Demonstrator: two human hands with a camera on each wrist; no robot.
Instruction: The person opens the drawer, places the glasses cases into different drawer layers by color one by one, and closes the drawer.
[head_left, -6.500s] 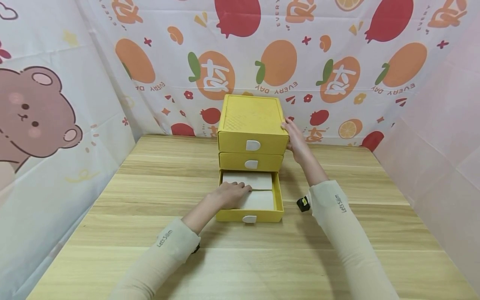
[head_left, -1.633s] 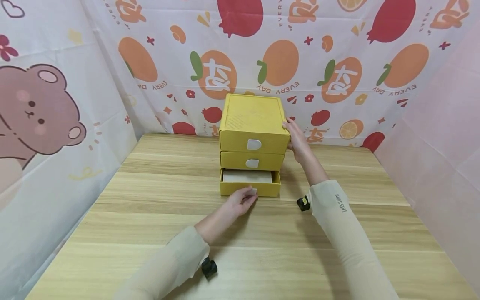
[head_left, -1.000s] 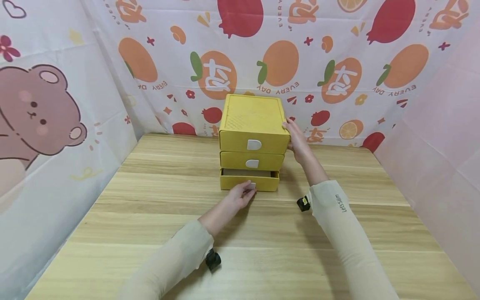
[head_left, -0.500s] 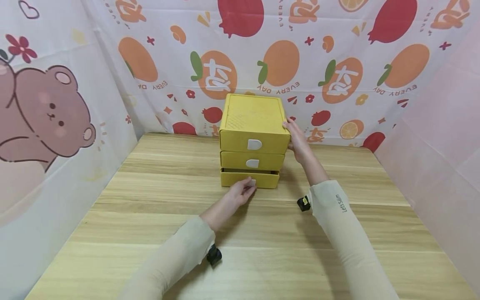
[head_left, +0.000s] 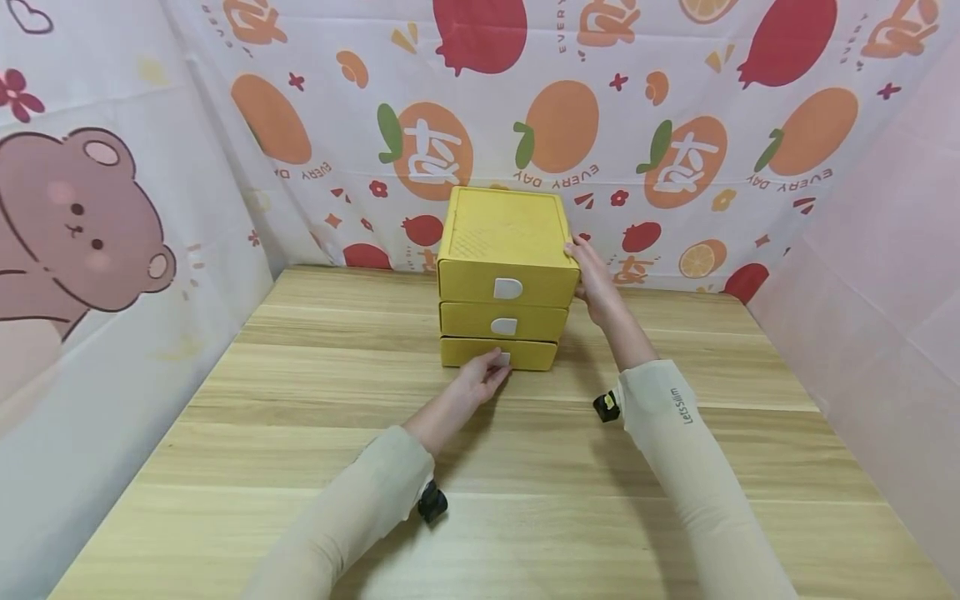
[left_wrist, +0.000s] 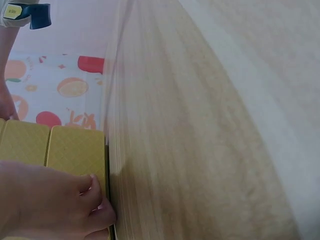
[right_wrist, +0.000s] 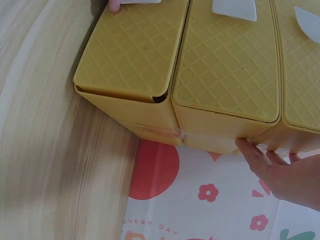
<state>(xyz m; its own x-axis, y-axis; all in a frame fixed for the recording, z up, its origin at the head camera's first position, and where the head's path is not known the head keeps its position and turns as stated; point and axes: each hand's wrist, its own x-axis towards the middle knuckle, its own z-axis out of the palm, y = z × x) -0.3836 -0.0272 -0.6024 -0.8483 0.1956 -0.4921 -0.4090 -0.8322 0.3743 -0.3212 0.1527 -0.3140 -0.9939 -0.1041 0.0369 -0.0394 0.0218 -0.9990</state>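
A yellow three-drawer storage box (head_left: pixel 510 221) stands at the back of the table, each drawer front bearing a white tab. The bottom drawer (head_left: pixel 459 352) is pushed in almost fully; a narrow dark gap shows at its corner in the right wrist view. My left hand (head_left: pixel 474 382) pinches that drawer's white tab (head_left: pixel 504 359). Seen from the left wrist, the left hand (left_wrist: pixel 50 200) has bent fingers low against the bottom drawer front (left_wrist: pixel 75 150). My right hand (head_left: pixel 597 283) rests on the box's right side; its fingers lie along the side wall in the right wrist view.
The wooden table (head_left: pixel 315 400) spreads around the box. Behind it hangs a fruit-print cloth (head_left: pixel 300 217), and a bear-print cloth (head_left: pixel 217 333) covers the left side. Black cameras sit under both sleeves, such as the right wrist camera (head_left: pixel 607 407).
The bottom drawer stood far out, showing white contents, with my left hand inside it. Then my left hand took its tab and slid it inward, hiding the contents. My right hand stayed put.
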